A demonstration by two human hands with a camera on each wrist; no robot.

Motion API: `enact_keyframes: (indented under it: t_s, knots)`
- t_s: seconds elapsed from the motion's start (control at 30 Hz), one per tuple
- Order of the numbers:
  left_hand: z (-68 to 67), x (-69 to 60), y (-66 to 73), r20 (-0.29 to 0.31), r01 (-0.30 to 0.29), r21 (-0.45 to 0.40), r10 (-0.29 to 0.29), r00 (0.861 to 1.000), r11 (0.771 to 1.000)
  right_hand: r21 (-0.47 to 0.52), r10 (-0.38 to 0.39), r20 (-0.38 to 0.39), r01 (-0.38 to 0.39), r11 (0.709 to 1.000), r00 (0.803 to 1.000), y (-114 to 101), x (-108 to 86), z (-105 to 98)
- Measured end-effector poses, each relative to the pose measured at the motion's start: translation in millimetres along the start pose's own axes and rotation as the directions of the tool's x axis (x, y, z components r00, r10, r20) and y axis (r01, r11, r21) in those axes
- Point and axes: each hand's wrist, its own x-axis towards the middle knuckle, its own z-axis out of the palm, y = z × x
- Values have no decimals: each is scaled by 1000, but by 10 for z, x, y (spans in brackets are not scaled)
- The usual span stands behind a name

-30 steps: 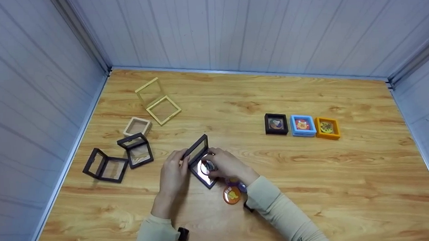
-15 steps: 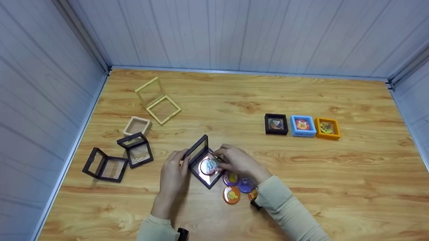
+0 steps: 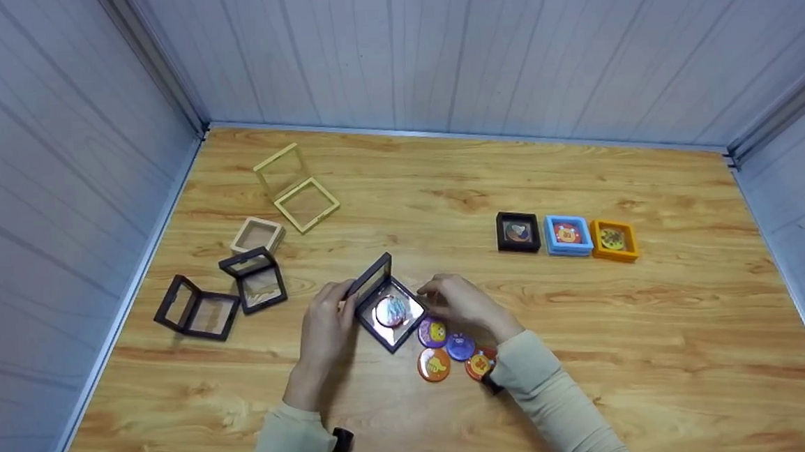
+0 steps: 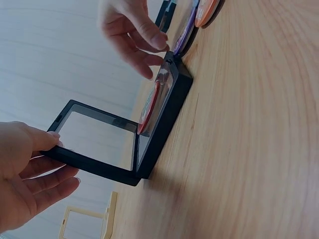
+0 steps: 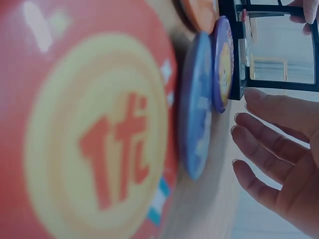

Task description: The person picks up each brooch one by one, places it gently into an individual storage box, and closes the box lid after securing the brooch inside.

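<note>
A black display frame point(image 3: 408, 325) stands open on the table, its clear-windowed lid point(image 4: 94, 172) raised. On the film inside its base lies a round badge point(image 3: 391, 312), shiny in the head view. My left hand point(image 3: 323, 325) pinches the edge of the lid between thumb and fingers. Beside the base's right corner is my right hand point(image 3: 467, 304), its fingers relaxed and holding nothing; the thumb tip point(image 5: 255, 93) is at or almost at the frame. Close by lie a purple badge point(image 3: 433, 332), a blue-violet badge point(image 3: 460, 347), an orange badge point(image 3: 434, 365) and a red badge point(image 3: 479, 366).
Two open black frames point(image 3: 224, 335) point(image 3: 282, 289), a closed beige frame point(image 3: 279, 239) and an open yellow frame point(image 3: 328, 215) stand to the left. At the right sit black point(image 3: 519, 248), blue point(image 3: 572, 249) and orange point(image 3: 616, 255) frames holding badges. Walls border the table.
My right hand has let go of the badge, leaving it in the black frame's base, and has moved right to the frame's corner. The left hand stays on the lid.
</note>
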Motion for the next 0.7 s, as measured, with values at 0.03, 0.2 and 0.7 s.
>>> enact_keyframes:
  t_s: [0.03,0.2,0.7]
  knots:
    - [0,-1,1,2,-3,1,3,1000,1000,-10,-7,2,7,1000,1000,2,-2,2]
    - [1,-19,14,21,-15,15,14,1000,1000,-54,-17,21,18,998,1000,-3,-7,4]
    - [26,-146,146,95,-109,57,103,990,992,3,71,48,-71,997,996,11,-5,39]
